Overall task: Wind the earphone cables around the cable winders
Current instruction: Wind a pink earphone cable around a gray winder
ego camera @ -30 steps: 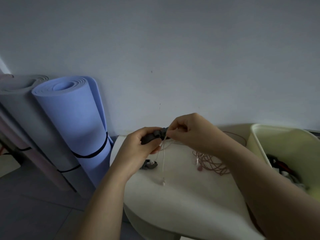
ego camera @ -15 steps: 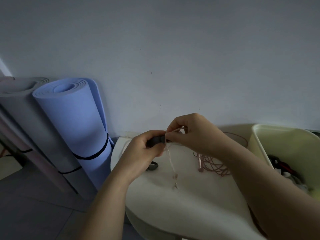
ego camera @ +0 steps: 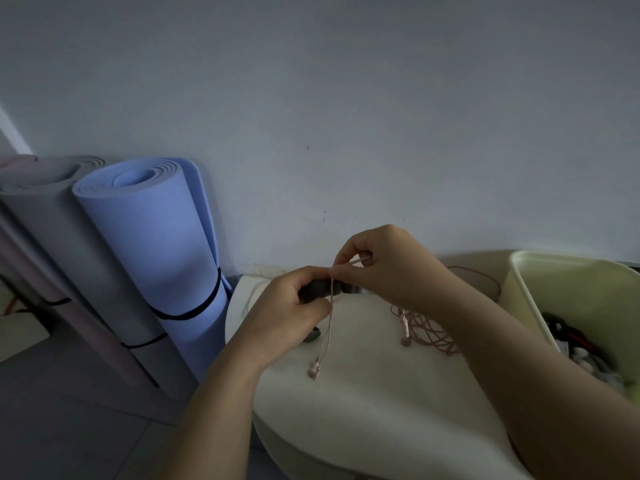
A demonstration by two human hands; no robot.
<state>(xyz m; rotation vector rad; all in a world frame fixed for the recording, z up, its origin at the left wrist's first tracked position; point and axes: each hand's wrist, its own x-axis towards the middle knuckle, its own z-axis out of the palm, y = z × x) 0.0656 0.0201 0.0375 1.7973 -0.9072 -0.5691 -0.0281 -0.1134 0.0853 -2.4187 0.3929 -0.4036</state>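
Gripping the winder in my left hand, fingers curled tight round it above the table, long axis left to right, my right hand pinching the cable, which hangs straight down, earbuds lowest.

A dark cable winder lies crosswise in the grip of the left hand, its far end under the right hand. A thin pink earphone cable runs from the right hand's pinch over the winder and hangs down past the left thumb to two earbuds below that hand. A second cable, loosely coiled, lies just under the right wrist, and a second winder peeks from beneath the left hand.
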